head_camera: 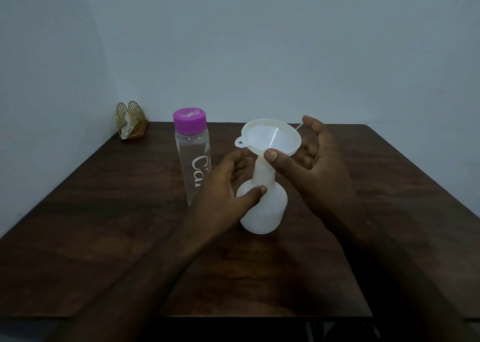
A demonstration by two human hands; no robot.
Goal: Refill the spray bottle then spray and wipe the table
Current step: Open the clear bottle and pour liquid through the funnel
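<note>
Two hands meet at the opaque white spray bottle [267, 211]. The left hand [223, 183] curls its fingers [240, 166] and thumb round the shoulder and neck. The right hand [319, 159] touches its thumb to the rim of the white funnel [270, 136] seated in the neck, its fingers spread behind. The bottle stands upright mid-desk [104, 211], just right of a clear purple-capped bottle [193, 157]. The desk is dark wood, the wall [259, 42] plain and pale, and a gold wire holder [131, 122] sits at the far-left corner.

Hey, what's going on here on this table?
A person is setting up a refill. The left hand holds the white bottle upright on the table, with a white funnel in its neck. The right hand rests its thumb on the rim. The clear bottle alongside is capped.
</note>
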